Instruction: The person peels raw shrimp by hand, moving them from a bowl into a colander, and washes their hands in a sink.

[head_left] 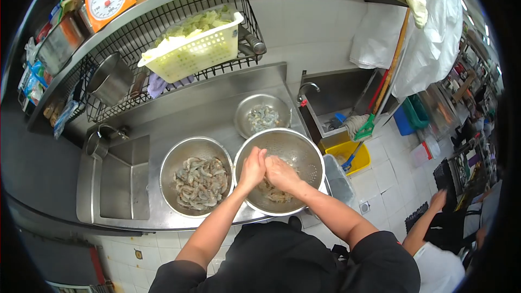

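My left hand point(253, 169) and my right hand point(281, 174) come together over a large perforated metal bowl point(312, 154), fingers curled and close to touching. Whatever lies between the fingers is too small to make out. Shrimp pieces or shells point(278, 194) lie at the bottom of this bowl, below my hands. To the left, a second metal bowl point(169, 169) holds a heap of grey whole shrimp point(202, 182). Behind, a smaller metal bowl point(243, 109) contains pale, translucent shrimp point(263, 117).
A sink point(125, 184) with a tap is at the left. Above the counter, a wire rack point(211, 70) bears a yellow basket point(195, 51) of leaves. Mop handles point(392, 65) and a yellow bucket point(355, 157) stand at the right. Another person's arm point(426, 220) shows at lower right.
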A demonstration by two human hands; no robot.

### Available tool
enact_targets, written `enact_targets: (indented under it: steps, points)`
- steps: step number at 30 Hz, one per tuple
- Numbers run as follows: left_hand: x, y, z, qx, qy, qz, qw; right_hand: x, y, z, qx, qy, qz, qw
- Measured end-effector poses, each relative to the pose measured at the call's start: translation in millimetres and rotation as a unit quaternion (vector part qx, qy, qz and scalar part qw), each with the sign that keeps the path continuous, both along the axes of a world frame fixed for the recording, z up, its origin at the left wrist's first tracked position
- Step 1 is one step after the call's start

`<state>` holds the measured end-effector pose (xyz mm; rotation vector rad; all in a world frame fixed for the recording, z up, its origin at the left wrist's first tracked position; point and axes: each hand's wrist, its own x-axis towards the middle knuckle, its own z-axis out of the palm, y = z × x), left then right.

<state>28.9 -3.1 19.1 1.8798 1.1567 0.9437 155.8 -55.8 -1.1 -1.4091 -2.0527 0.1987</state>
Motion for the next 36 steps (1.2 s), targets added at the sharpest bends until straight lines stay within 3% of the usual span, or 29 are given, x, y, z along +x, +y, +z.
enact_targets:
  steps: [1, 2, 3, 4, 5, 6, 8, 11, 13, 14, 16, 19, 26, 29, 31, 32, 33, 35, 36]
  points:
    - [3, 10, -14, 0.079, -0.012, -0.021, 0.997, 3, -4, -1, -0.004, 0.019, 0.005, 1.000]
    - [1, 17, -28, 0.078, -0.013, -0.023, 0.997, 4, -8, -2, -0.005, 0.019, 0.002, 1.000]
    - [0, 23, -21, -0.199, -0.106, -0.068, 0.972, 4, -11, -1, -0.034, 0.019, -0.005, 0.999]
    - [0, 24, -13, -0.460, -0.187, -0.108, 0.861, 5, -15, 2, -0.063, 0.020, -0.012, 0.998]
    - [0, 17, -7, -0.470, -0.226, -0.111, 0.846, 7, -17, 4, -0.064, 0.019, -0.015, 0.998]
    - [2, 17, -9, -0.471, -0.224, -0.114, 0.846, 9, -18, 9, -0.064, 0.035, -0.012, 0.997]
    - [2, 18, -18, -0.468, -0.314, 0.023, 0.826, 12, -20, 7, -0.064, 0.055, -0.011, 0.996]
    - [-6, 23, -33, -0.427, -0.367, 0.026, 0.826, 18, -22, 0, -0.015, 0.056, -0.022, 0.998]
    - [-6, 16, -28, -0.398, -0.376, 0.037, 0.836, 15, -30, 8, 0.040, -0.085, -0.079, 0.992]
    - [-6, 12, -24, -0.393, -0.380, 0.023, 0.837, 15, -26, 8, 0.040, -0.085, -0.078, 0.992]
    - [-3, 6, -16, -0.381, -0.387, -0.006, 0.840, 12, -11, 6, -0.168, 0.182, -0.030, 0.968]
    - [2, 1, -19, -0.359, -0.442, -0.024, 0.822, -4, 0, -2, -0.091, 0.244, -0.073, 0.963]
    - [-4, 4, -17, -0.393, -0.469, -0.003, 0.791, -13, -3, 9, -0.126, 0.284, -0.052, 0.949]
    - [-10, 13, -23, -0.376, -0.456, 0.026, 0.807, -5, -5, 8, -0.187, 0.251, -0.038, 0.949]
    - [-14, 17, -16, -0.359, -0.360, 0.041, 0.860, 11, -5, -11, -0.241, -0.043, 0.109, 0.963]
    - [-15, 17, -17, -0.360, -0.361, 0.040, 0.860, 12, -2, -22, -0.241, -0.043, 0.108, 0.963]
    - [-18, 15, -17, -0.357, -0.311, 0.001, 0.881, 10, -3, -25, -0.187, -0.008, 0.010, 0.982]
    - [-18, 11, -17, -0.327, -0.200, -0.048, 0.923, 16, -3, -30, -0.161, 0.121, -0.091, 0.975]
    - [-16, 10, -23, -0.302, -0.199, -0.066, 0.930, 19, -1, -3, -0.192, 0.214, -0.092, 0.953]
